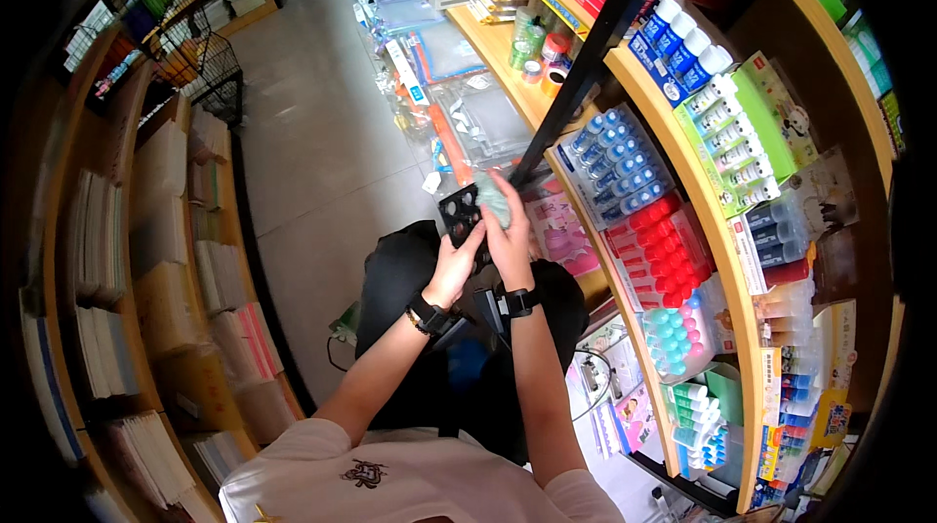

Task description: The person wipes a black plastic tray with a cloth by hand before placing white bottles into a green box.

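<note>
Shelves of stationery line both sides of a narrow shop aisle with a pale tiled floor [322, 133] running up the middle of the frame. On the right, curved wooden shelving [703, 181] carries rows of small bottles with blue caps [615, 162], red caps [664, 240] and teal and pink caps [673, 333]; at the left edge sit stacks of paper and notebooks [98, 240], and a wire basket [210, 64] stands in the upper left.

Just above the centre of the frame, the left hand [455, 264] grips the lower edge of a black tray with round holes [459, 211], fingers curled against it and thumb on its face. The right hand [508, 230] is closed around a pale green cloth [493, 199], pressing it against the tray's upper right part. Both wrists wear black bands. The tray is held in the air in front of the right shelving, over the person's dark-clothed lap.

Judging by the cloth on the tray, the wiping looks under way rather than finished; how much of the tray is already clean cannot be told, since its surface is small and partly covered by the hands.
</note>
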`<action>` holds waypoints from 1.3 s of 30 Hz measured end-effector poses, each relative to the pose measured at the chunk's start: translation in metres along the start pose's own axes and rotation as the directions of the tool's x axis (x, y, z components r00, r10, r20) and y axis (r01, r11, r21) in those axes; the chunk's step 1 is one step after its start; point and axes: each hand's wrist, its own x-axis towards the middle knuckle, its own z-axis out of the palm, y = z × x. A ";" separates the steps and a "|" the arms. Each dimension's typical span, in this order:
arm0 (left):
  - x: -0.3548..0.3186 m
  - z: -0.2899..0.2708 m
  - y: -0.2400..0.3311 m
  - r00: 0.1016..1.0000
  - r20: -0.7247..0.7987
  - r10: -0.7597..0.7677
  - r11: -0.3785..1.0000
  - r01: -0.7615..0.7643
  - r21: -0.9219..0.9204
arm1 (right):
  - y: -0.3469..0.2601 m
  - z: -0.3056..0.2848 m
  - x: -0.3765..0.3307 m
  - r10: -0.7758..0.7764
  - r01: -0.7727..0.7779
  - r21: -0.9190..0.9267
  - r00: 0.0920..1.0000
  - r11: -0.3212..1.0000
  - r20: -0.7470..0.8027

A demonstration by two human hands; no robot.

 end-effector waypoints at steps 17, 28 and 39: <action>-0.008 0.041 -0.032 0.977 0.129 -0.168 0.953 0.195 -0.232 | -0.003 -0.091 -0.022 0.286 -0.285 0.136 0.958 0.949 0.008; -0.001 0.030 -0.021 0.995 0.015 -0.099 0.962 0.099 -0.255 | 0.009 -0.074 -0.020 0.266 -0.266 0.159 0.964 0.951 0.022; 0.005 -0.016 -0.002 0.987 -0.134 -0.091 0.966 0.055 -0.253 | 0.014 -0.007 -0.004 0.164 -0.166 0.106 0.986 0.980 0.026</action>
